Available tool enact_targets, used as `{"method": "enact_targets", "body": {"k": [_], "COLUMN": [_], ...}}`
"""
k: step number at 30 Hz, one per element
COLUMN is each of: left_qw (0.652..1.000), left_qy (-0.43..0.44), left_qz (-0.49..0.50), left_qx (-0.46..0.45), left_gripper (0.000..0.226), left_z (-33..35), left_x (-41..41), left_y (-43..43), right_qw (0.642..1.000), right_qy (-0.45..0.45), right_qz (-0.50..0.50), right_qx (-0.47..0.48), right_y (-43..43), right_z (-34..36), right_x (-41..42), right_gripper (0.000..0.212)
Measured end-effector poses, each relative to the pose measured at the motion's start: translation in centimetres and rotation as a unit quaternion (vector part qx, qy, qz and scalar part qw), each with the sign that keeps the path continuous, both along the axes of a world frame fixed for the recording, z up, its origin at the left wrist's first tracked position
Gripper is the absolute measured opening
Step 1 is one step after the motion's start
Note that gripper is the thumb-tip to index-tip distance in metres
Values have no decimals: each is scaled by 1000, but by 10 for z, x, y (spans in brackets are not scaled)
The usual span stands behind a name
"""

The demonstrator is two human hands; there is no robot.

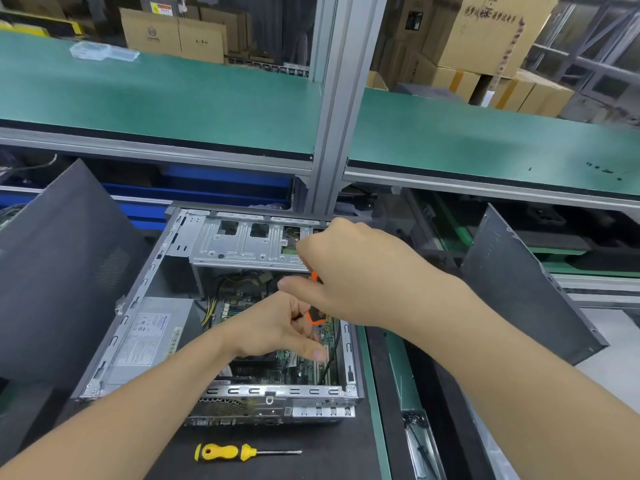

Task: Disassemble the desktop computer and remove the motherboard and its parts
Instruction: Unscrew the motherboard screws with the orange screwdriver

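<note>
An open desktop case (114, 344) lies on its side on the bench. Inside it I see the green motherboard (294, 362), a grey power supply (145, 336) at the left and a silver drive cage (242, 247) at the far end. My right hand (349, 275) grips the top of an orange and black screwdriver (317, 315) that stands upright over the board. My left hand (280, 327) pinches the screwdriver lower down, close to the board. The tip is hidden behind my fingers.
A yellow screwdriver (225, 452) lies on the black mat in front of the case. Dark side panels lean at the left (65, 271) and right (526, 282). A green shelf (156, 98) runs above. Loose screws (415, 422) sit in a channel at the right.
</note>
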State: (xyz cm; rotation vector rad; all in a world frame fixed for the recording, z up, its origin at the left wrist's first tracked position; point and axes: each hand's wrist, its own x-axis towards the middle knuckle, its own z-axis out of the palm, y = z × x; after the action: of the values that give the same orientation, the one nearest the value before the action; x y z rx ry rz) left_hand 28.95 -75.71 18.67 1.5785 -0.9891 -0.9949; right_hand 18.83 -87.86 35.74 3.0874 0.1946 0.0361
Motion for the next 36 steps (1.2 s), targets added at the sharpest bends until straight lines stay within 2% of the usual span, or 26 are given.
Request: {"method": "enact_targets", "body": {"k": [3, 8, 13, 16, 18, 21, 24, 27, 29, 32, 34, 36], "left_qw": [1000, 996, 994, 991, 990, 996, 997, 997, 998, 999, 1000, 999], "left_qy": [9, 54, 50, 55, 64, 22, -8, -37, -12, 10, 3, 2], "left_qz": [-2, -61, -83, -111, -120, -90, -72, -51, -43, -43, -27, -30], "left_qx": [-2, -36, -43, -44, -26, -6, -15, -32, -38, -19, 1, -12], "left_gripper": [65, 47, 35, 27, 32, 39, 16, 10, 18, 33, 38, 43], "left_z": [-2, 5, 15, 24, 26, 24, 27, 25, 18, 12, 10, 10], "left_x": [0, 6, 12, 12, 10, 7, 2, 2, 2, 3, 3, 3], "left_y": [-1, 4, 5, 3, 1, -1, -1, -2, -3, -4, -6, -6], "right_qw": [999, 987, 975, 973, 973, 974, 976, 982, 991, 999, 998, 997], "right_qy": [37, 124, 193, 202, 199, 190, 166, 108, 65, -6, -44, -62], "right_qz": [23, 85, 102, 99, 102, 113, 126, 115, 87, 35, -5, -42], "right_qx": [1, 62, 49, 49, 53, 49, 58, 104, 81, -30, -39, -28], "right_y": [-1, -11, -14, -13, -12, -12, -12, -12, -11, -7, -3, 0], "right_z": [0, 12, 21, 23, 22, 19, 15, 11, 7, 1, 0, 2], "right_x": [2, -3, -4, -4, -4, -4, -3, -5, -6, -5, -7, -8], "right_gripper": [28, 4, 36, 40, 40, 34, 27, 13, 23, 51, 63, 65]}}
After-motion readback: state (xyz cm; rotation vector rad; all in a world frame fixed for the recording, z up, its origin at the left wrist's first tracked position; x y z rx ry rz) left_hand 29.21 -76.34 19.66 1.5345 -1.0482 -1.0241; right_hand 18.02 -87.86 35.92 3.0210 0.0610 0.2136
